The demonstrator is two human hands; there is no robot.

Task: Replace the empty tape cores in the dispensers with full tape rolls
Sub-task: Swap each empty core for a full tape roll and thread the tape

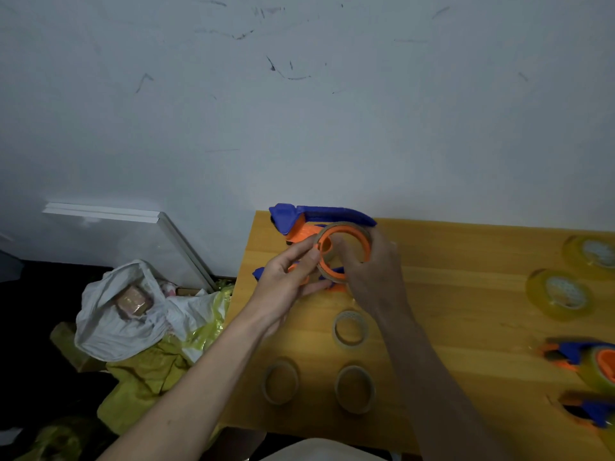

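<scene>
— Dispenser (301, 224), blue and orange, where?
— Far left of the tabletop (466, 277), both hands on it.
— Grips?
— Left hand (286, 277) pinches its orange hub; right hand (369, 271) curls round the brown core (332, 277). Three empty cores (350, 328) lie nearer.

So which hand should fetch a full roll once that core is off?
Right, probably. The full tape rolls lie at the table's right edge, on the right hand's side. The left hand grips the dispenser near the far left corner and can steady it.
</scene>
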